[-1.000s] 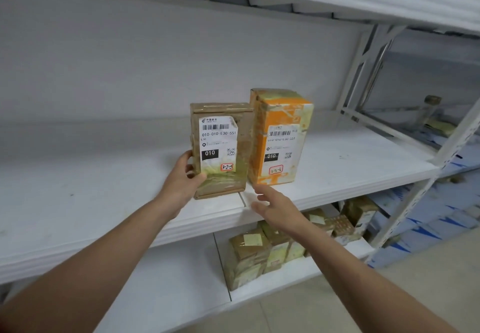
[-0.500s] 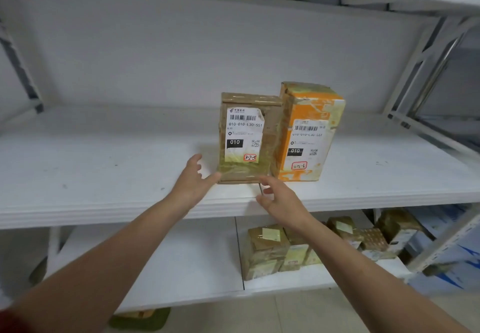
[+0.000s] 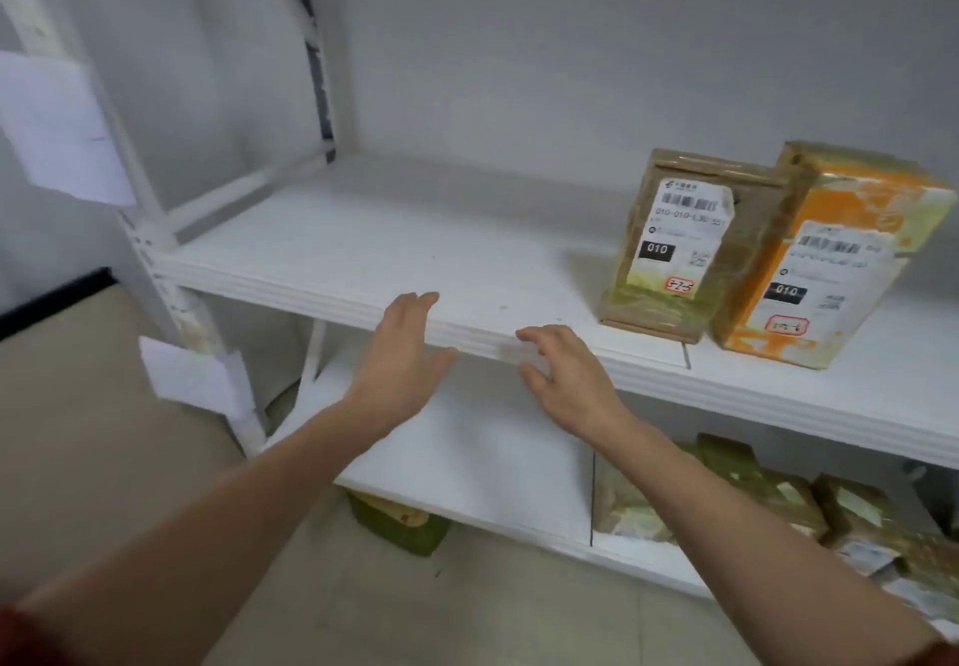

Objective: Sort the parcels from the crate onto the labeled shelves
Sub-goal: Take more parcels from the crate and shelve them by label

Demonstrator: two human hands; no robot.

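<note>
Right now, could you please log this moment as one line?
left hand: open; right hand: open; brown parcel: upright on shelf, beside orange parcel

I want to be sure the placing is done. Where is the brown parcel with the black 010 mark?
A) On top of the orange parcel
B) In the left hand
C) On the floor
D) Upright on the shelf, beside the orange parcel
D: the brown parcel stands upright on the shelf beside the orange parcel; the left hand and the right hand hold nothing.
</note>
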